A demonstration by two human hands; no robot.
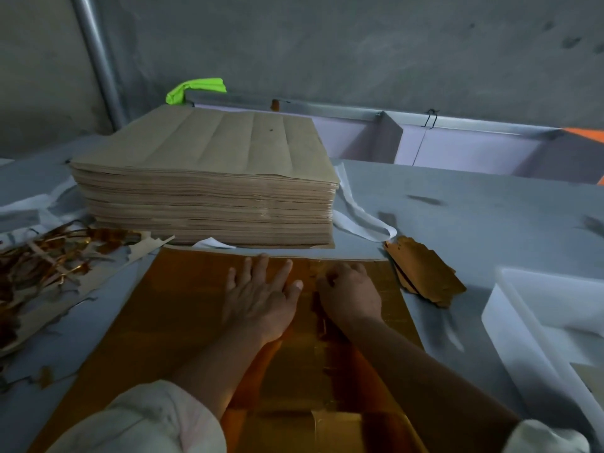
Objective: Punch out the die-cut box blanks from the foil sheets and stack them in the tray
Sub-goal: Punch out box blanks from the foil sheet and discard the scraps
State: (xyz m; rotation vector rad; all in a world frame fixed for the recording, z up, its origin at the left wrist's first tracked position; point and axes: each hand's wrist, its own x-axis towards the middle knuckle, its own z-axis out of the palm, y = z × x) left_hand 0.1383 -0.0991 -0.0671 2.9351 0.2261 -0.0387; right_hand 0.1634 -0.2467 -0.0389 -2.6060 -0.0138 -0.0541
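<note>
At far left we see foil scraps (pixel 49 256) on the table (pixel 474 204), then a tall stack of brown sheets (pixel 202 178). Before it lies the gold foil sheet (pixel 183 289). Our left hand (pixel 261 295) presses flat on it, fingers spread. Our right hand (pixel 351 292) curls beside it, grip unclear. Punched blanks (pixel 425 273) lie beside the sheet, near the white tray (pixel 510 308).

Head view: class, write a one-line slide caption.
Left hand presses the gold foil sheet flat while the right hand works at its die-cut seam.
</note>
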